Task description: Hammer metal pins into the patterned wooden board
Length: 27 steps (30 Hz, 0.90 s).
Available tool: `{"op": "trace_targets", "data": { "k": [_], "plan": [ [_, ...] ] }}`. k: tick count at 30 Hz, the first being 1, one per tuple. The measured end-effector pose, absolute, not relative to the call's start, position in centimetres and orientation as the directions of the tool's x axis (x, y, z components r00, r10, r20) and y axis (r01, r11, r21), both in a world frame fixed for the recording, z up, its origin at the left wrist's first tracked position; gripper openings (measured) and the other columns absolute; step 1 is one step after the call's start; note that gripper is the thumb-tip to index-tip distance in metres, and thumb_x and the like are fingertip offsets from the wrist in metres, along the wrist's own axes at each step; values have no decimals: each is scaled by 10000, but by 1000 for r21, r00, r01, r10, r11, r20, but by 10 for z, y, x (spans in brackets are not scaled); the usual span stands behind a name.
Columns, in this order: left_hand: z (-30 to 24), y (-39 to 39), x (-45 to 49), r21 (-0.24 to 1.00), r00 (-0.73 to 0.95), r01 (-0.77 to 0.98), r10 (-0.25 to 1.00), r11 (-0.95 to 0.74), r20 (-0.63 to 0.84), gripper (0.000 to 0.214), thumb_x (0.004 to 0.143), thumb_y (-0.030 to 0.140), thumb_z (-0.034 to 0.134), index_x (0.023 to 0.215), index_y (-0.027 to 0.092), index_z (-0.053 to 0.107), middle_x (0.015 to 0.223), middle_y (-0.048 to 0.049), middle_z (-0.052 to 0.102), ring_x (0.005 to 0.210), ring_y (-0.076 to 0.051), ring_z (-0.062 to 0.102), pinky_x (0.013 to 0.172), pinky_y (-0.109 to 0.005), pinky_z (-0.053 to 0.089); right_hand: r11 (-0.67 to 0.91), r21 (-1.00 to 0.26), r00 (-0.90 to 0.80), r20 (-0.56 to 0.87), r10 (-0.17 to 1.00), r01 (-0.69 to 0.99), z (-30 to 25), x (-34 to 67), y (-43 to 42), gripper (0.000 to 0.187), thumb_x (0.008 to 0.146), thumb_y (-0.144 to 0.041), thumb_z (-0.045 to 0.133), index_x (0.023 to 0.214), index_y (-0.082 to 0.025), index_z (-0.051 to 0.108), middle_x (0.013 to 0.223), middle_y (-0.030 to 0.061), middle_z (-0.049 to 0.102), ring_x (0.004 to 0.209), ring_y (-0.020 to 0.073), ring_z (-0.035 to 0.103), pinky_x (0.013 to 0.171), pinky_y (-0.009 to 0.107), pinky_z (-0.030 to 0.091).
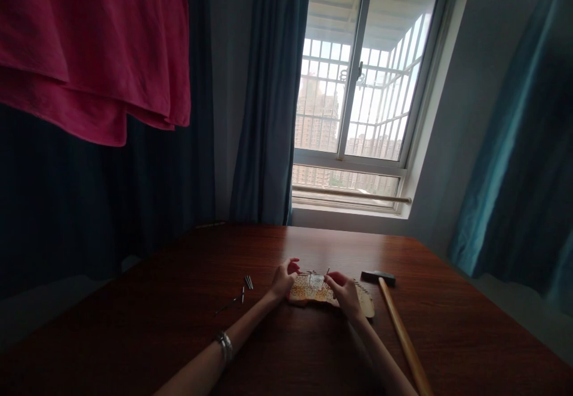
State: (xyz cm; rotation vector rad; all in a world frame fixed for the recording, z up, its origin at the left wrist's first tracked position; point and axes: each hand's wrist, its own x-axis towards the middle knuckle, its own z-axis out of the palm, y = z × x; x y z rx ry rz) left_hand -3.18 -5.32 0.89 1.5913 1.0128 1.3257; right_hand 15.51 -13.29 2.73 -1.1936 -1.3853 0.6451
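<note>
A pale yellowish board (304, 293) covered in small dark dots lies on the table, with a row of thin pins along its right upper edge. My left hand (283, 279) rests at the board's left edge, its fingers apart. Over the board's middle, my right hand (344, 292) pinches a thin dark pin (328, 271) between thumb and fingers. Another slim upright piece (310, 276) shows near the board's top, between the hands. Whether the right hand's pin touches the board is too small to tell.
A hammer (390, 300) with a wooden handle lies right of the board. Several slim dark metal tools (248, 282) lie to the left on the brown wooden table (179, 330). Beyond are a barred window (353, 103), blue curtains (273, 97) and a hanging pink cloth (98, 43).
</note>
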Motion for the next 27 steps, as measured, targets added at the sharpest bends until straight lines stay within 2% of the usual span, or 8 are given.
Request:
{"op": "trace_targets", "data": {
  "k": [4,10,23,27],
  "plan": [
    [-3,-53,-24,961,209,-27,938,-275,275,406,538,36,457,922,129,550,719,-18,609,719,-154,604,704,-278,473,379,-854,109,441,891,355,32,150,-114,328,705,-468,557,738,-161,667,648,45,664,585,172,589,493,259,455],
    [-9,-55,-22,962,188,-46,943,-270,274,373,545,57,452,895,134,557,682,-7,605,687,-149,605,700,-275,477,414,-785,75,499,863,461,24,139,-94,248,704,-397,560,756,-190,687,708,46,692,643,183,617,634,293,470],
    [-9,-56,-23,962,163,-19,949,-272,271,338,568,57,431,871,132,560,681,-11,593,671,-140,584,654,-251,465,388,-677,16,509,861,626,1,139,-88,222,766,-311,476,801,-212,671,735,16,679,661,155,593,631,249,429],
    [-10,-55,-22,960,176,-3,945,-279,275,317,587,68,451,880,129,553,682,-10,592,681,-139,585,674,-252,465,405,-637,-20,521,853,656,0,141,-90,197,765,-272,477,800,-218,663,787,18,658,735,149,576,685,243,416]
  ]
}}
